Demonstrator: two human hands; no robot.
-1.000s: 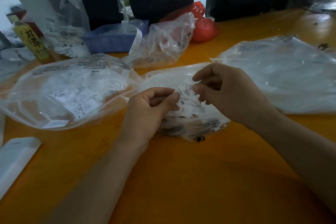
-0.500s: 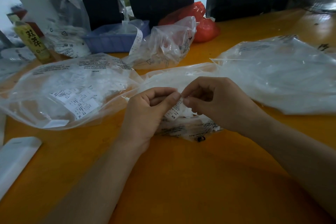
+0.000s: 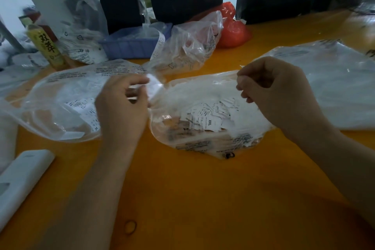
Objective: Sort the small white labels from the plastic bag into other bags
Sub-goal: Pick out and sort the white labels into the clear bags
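Head view: crinkled clear bag (image 3: 203, 128), perhaps blurred label (image 3: 152, 85).

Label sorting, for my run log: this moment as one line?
left hand: holds label | right hand: curled over middle bag

Beyond the left hand: blue plastic tray (image 3: 129, 46) and yellow-labelled bottle (image 3: 47, 47). Red bag (image 3: 233, 28) beyond both hands. White flat object (image 3: 22, 180) near-left of the left forearm. Orange table (image 3: 192, 199) beneath.
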